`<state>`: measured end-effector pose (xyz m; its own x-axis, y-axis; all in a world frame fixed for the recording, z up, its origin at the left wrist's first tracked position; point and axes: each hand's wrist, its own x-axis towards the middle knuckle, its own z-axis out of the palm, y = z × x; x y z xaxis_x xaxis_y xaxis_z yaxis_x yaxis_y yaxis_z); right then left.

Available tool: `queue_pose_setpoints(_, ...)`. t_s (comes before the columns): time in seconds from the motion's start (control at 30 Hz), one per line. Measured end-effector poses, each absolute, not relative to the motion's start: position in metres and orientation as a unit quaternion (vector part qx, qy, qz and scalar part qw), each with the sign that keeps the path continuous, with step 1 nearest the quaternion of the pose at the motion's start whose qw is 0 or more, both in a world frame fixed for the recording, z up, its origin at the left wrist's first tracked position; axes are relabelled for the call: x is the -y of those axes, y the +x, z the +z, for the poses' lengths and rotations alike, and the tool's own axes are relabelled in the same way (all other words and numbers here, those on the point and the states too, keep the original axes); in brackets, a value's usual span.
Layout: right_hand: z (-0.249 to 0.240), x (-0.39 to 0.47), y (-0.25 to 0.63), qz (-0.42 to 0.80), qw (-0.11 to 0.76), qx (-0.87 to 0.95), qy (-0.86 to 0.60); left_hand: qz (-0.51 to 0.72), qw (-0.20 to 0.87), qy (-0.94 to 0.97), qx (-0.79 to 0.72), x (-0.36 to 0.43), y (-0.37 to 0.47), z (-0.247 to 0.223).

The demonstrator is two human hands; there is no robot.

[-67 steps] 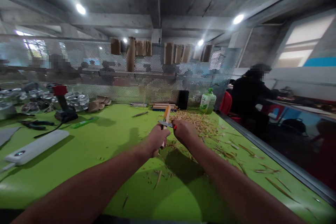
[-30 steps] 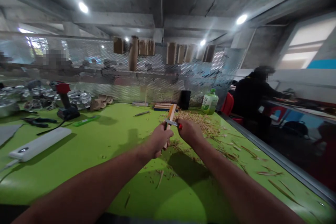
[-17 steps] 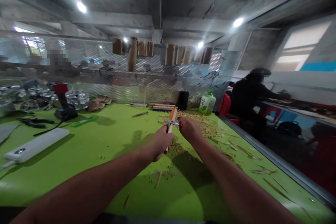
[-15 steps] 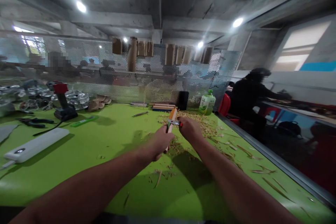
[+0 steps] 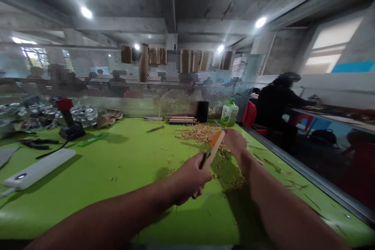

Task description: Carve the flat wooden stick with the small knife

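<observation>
Your left hand (image 5: pixel 191 174) has its fingers wrapped around a pale, flat wooden strip with an orange face (image 5: pixel 216 148), tilted above the glossy green tabletop (image 5: pixel 131 156). Your right hand (image 5: pixel 236 140), beside its far end, is too blurred to tell what its fingers hold.

Both forearms (image 5: pixel 125 210) stretched forward, left hand (image 5: pixel 191 176) tightly curled, right hand (image 5: pixel 236 141) farther out.

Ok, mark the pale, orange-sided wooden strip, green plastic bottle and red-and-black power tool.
Pale, orange-sided wooden strip (image 5: pixel 215 150): head view, its pale face.
Green plastic bottle (image 5: pixel 229 114): head view, its body.
Red-and-black power tool (image 5: pixel 68 118): head view, its handle.
</observation>
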<state>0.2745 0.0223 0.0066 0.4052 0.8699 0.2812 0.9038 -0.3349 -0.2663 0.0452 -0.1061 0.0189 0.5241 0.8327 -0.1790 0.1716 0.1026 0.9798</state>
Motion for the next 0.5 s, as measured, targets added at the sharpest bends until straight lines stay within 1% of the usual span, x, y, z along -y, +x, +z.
queue_pose_setpoints(0.1,0.009,-0.023,0.284,-0.035,0.237,0.513,-0.824,0.300,0.634,0.566,-0.433,0.094,0.042,0.012)
queue_pose_setpoints(0.23,0.004,-0.020,0.255,-0.032,0.279,0.577,-0.767,0.389,0.642,0.519,-0.410,0.063,0.037,0.000)
queue_pose_setpoints(0.37,0.000,-0.007,0.222,-0.065,0.262,0.661,-0.700,0.418,0.625,0.519,-0.406,0.051,0.037,-0.003)
queue_pose_setpoints(0.5,0.000,0.009,0.201,-0.100,0.210,0.730,-0.643,0.421,0.598,0.522,-0.439,0.051,0.038,0.000)
